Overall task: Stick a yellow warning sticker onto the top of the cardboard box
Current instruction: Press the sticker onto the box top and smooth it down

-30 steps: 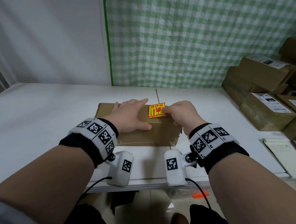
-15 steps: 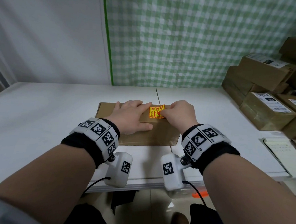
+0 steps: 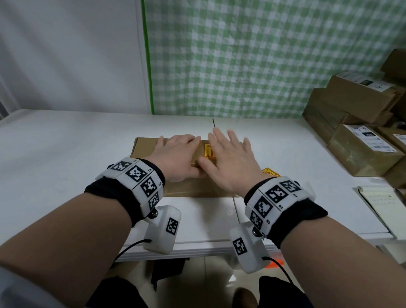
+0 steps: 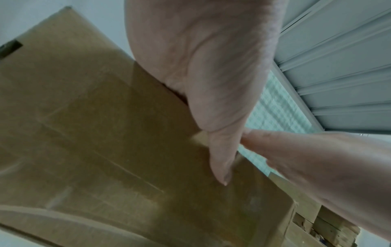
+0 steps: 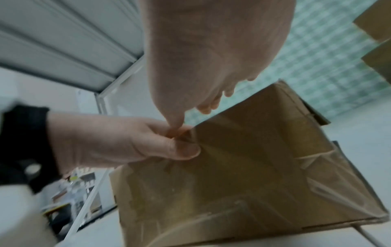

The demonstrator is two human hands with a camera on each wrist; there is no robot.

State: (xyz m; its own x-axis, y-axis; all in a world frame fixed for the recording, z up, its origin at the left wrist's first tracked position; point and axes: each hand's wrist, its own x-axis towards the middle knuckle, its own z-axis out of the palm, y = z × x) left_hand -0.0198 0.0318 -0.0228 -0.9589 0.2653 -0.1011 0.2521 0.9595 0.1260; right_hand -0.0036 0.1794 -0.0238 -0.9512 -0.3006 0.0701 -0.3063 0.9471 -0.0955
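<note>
The right hand (image 3: 230,160) is spreading flat with straight fingers over the right half of the cardboard box (image 3: 148,146), grasping nothing, its thumb reaching toward the left hand (image 3: 177,156); whether the palm is pressing the box top or hovering just above it cannot be told. The left hand is lying palm down on the left half of the box top, fingers straight, its thumb bending over the box's near edge in the left wrist view. The yellow warning sticker (image 3: 208,150) is lying on top of the box, showing in the gap between the two hands, partly hidden under the right hand. The box is sitting on the white table (image 3: 56,151). To the right of the box, another yellow sticker (image 3: 269,172) is lying on the table just beyond the right wrist. Further right of the box, stacked cardboard parcels (image 3: 362,148) are standing, with a notepad (image 3: 380,205) on the near side of them.
</note>
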